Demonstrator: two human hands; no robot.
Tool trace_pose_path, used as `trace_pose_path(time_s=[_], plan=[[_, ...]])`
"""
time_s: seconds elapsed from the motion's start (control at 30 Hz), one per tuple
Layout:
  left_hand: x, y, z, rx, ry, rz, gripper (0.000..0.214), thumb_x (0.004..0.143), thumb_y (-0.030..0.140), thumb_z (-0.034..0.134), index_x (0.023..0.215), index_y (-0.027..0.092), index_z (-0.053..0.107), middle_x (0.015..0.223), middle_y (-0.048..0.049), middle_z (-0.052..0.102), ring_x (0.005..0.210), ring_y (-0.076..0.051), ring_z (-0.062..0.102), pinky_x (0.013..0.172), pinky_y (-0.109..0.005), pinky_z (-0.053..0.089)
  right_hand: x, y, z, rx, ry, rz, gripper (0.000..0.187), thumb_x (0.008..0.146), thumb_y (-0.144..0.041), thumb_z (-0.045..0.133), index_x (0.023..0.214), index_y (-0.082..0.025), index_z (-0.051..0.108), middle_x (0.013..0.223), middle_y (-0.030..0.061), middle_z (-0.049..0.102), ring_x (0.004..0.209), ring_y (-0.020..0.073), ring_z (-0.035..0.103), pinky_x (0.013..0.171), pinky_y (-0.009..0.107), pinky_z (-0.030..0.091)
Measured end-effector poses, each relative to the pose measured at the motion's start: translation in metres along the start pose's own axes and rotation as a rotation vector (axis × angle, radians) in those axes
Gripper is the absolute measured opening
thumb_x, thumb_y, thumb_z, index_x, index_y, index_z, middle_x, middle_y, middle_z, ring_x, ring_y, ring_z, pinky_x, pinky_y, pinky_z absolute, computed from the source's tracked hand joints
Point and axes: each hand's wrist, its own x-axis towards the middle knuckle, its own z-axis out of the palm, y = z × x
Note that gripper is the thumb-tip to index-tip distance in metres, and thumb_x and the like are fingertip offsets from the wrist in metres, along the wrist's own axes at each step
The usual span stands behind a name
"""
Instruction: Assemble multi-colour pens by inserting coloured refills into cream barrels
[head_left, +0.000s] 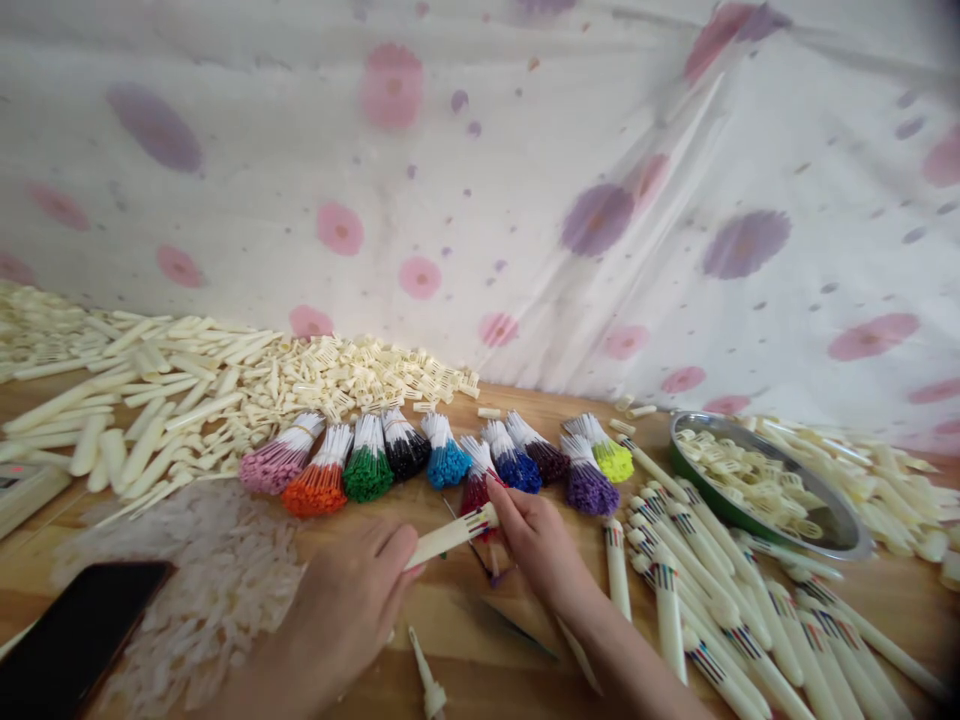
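Note:
My left hand (349, 585) is closed around the barrel of a cream multicolour pen (450, 535), which points up to the right. Coloured sliders show in slots near its far end. My right hand (536, 535) is pinched at that end, its fingertips in front of a bundle of dark red-tipped pen refills (478, 490). Whatever lies between those fingertips is too small to make out. Beyond the hands stand banded refill bundles, among them orange (315, 485), green (367, 470), light blue (448, 462) and purple (592, 487). Tweezers (514, 632) lie below the pen.
Cream pen parts (352, 370) are heaped at the back left. Clear small pieces (202, 590) and a dark phone (79, 640) lie at left. A cream pointed part (426, 670) lies in front. On the right are several assembled pens (697, 560) and a metal-rimmed bowl (855, 545) of parts.

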Motion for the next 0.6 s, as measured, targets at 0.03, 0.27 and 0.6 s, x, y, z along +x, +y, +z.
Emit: trace_pose_path(time_s=[0.03,0.27,0.6], plan=[[-0.001,0.003,0.005,-0.031,-0.018,-0.044,0.021,0.088,0.021,0.038,0.074,0.020,0.054,0.073,-0.0039,0.061,0.068,-0.021,0.057,0.060,-0.029,0.037,-0.001,-0.004,-0.004,-0.031,0.026,-0.036,0.053,0.085,-0.057,0.037,0.048,-0.020,0.038,0.043,-0.0027,0.036,0.042,0.0101,0.029,0.043,0.024,0.022],[-0.002,0.020,0.003,-0.948,-0.515,-0.376,0.037,0.084,0.053,0.043,0.091,0.020,0.058,0.067,0.0021,0.057,0.059,-0.013,0.054,0.053,-0.022,0.040,-0.006,-0.010,-0.015,-0.087,-0.131,-0.256,0.047,0.089,-0.046,0.037,0.050,-0.020,0.037,0.050,-0.0033,0.037,0.048,0.0104,0.032,0.051,0.025,0.026],[-0.007,0.012,0.009,-0.686,-0.212,-0.359,0.018,0.083,0.041,0.046,0.082,0.023,0.051,0.066,0.0026,0.052,0.057,-0.015,0.049,0.054,-0.025,0.035,-0.009,-0.013,-0.008,0.025,-0.233,-0.095,0.051,0.089,-0.053,0.033,0.050,-0.021,0.029,0.045,-0.0066,0.025,0.042,0.0084,0.023,0.041,0.023,0.020]])
